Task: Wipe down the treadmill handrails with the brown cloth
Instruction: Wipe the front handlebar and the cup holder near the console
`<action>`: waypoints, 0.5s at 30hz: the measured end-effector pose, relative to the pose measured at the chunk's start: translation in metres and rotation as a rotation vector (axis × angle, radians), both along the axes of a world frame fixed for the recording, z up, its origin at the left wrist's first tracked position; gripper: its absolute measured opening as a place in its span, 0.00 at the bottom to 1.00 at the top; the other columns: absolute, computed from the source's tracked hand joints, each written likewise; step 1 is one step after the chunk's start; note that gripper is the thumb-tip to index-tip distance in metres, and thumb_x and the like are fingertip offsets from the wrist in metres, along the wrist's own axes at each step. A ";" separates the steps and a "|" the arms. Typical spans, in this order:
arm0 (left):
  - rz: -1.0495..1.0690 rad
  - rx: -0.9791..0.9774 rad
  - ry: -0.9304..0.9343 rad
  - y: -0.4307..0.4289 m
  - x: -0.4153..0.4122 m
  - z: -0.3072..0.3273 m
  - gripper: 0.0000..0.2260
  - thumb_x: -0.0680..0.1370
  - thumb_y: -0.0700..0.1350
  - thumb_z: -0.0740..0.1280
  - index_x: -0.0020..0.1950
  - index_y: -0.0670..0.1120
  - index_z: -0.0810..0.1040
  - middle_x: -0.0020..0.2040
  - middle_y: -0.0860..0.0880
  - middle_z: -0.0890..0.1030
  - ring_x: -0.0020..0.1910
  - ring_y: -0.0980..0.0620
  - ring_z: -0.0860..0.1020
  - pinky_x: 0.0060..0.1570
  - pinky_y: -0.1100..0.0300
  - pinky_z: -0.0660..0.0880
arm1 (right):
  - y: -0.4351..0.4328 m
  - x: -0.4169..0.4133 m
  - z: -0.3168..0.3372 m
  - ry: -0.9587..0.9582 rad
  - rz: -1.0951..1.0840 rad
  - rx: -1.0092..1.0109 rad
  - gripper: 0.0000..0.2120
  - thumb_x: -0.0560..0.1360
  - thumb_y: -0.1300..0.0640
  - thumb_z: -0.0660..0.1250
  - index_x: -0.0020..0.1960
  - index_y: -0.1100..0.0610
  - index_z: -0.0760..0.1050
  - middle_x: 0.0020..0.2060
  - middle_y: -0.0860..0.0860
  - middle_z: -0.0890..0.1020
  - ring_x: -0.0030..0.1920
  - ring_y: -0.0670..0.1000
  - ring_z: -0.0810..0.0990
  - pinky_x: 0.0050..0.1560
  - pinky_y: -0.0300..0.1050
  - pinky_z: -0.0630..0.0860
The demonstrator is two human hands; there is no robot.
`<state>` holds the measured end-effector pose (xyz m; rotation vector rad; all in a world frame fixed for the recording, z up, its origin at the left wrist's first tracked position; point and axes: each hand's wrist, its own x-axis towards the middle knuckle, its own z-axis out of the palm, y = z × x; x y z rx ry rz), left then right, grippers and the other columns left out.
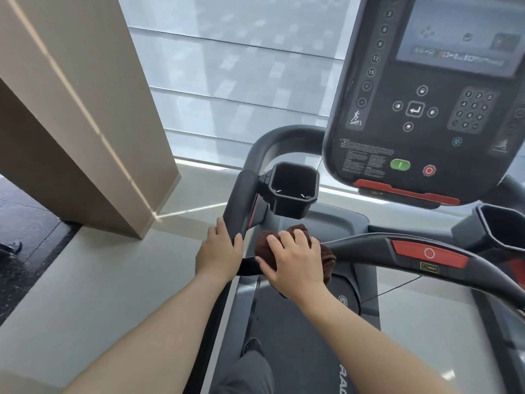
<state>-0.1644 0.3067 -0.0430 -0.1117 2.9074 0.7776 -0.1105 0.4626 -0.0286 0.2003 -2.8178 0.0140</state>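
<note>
I see left hand (220, 251) grip the rail (241, 200) | right hand (295, 261) presses cloth (329, 257) on bar (366, 245) | cup holder (292, 189) just above both hands

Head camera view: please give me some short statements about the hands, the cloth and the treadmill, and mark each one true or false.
1. The right hand presses the brown cloth on the front crossbar. True.
2. The left hand holds a spray bottle. False: it grips the left handrail, with no bottle.
3. The left cup holder contains a drink. False: it looks empty.
4. The console shows a green and a red button. True.
</note>
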 end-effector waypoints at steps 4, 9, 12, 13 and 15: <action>-0.007 0.003 0.003 -0.001 0.000 0.000 0.26 0.78 0.53 0.54 0.73 0.43 0.55 0.65 0.38 0.69 0.56 0.36 0.74 0.46 0.49 0.71 | 0.014 0.011 -0.009 0.090 0.089 0.053 0.20 0.71 0.40 0.64 0.55 0.53 0.76 0.52 0.52 0.80 0.52 0.58 0.77 0.45 0.54 0.74; 0.008 0.037 -0.010 -0.002 -0.001 0.000 0.26 0.78 0.54 0.54 0.73 0.44 0.55 0.66 0.39 0.69 0.57 0.36 0.73 0.47 0.48 0.71 | 0.004 0.009 -0.012 0.102 0.063 0.092 0.20 0.71 0.40 0.64 0.55 0.53 0.76 0.52 0.52 0.80 0.52 0.59 0.78 0.48 0.56 0.74; 0.008 0.057 -0.013 -0.002 -0.001 0.001 0.26 0.79 0.54 0.54 0.73 0.44 0.55 0.66 0.39 0.69 0.58 0.37 0.73 0.47 0.48 0.70 | 0.001 0.006 -0.010 0.085 0.065 0.075 0.20 0.71 0.40 0.64 0.54 0.53 0.77 0.51 0.52 0.81 0.51 0.58 0.78 0.47 0.54 0.75; 0.005 0.062 -0.013 -0.002 -0.001 0.002 0.26 0.79 0.54 0.54 0.73 0.44 0.55 0.67 0.39 0.69 0.58 0.37 0.73 0.47 0.48 0.70 | 0.002 0.006 -0.010 0.082 0.072 0.069 0.20 0.71 0.40 0.64 0.55 0.53 0.77 0.51 0.51 0.81 0.51 0.58 0.78 0.46 0.54 0.74; 0.003 0.071 -0.015 -0.003 -0.001 0.002 0.26 0.79 0.54 0.54 0.73 0.44 0.55 0.66 0.39 0.69 0.58 0.37 0.73 0.48 0.47 0.71 | 0.009 0.007 -0.007 0.080 0.063 0.048 0.20 0.72 0.39 0.63 0.55 0.53 0.76 0.51 0.51 0.81 0.51 0.58 0.78 0.46 0.53 0.73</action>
